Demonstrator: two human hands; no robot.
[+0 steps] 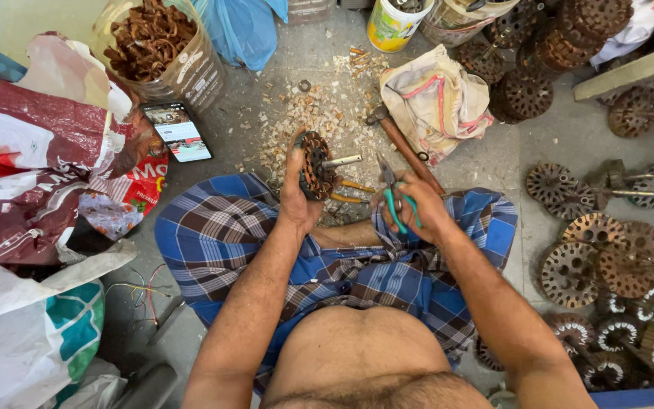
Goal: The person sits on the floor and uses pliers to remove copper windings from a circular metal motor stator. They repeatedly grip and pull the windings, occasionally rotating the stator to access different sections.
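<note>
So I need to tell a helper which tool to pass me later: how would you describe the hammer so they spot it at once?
Start from the blue checked cloth over the person's lap, then look just beyond the right hand with the green-handled pliers. The hammer lies on the grey floor, slanting toward a cream cloth bag. It alone has a long reddish-brown wooden handle and a dark metal head.

The left hand (pixel 297 198) grips a motor core (pixel 314 165) upright over the lap, its shaft (pixel 341 160) pointing right toward the pliers (pixel 392 198) in the right hand (pixel 416 208). Just beyond the grip, shavings (pixel 308 113) lie on the floor. A hammer (pixel 403 145) lies beyond the right hand, its head near a folded sack (pixel 437 102). Left of the grip rests a phone (pixel 177 132), with a bag of scrap (pixel 153 42) behind it. Far right of the grip, more cores (pixel 596 250) lie on the floor, and others are stacked (pixel 554 45) beyond the sack.
</note>
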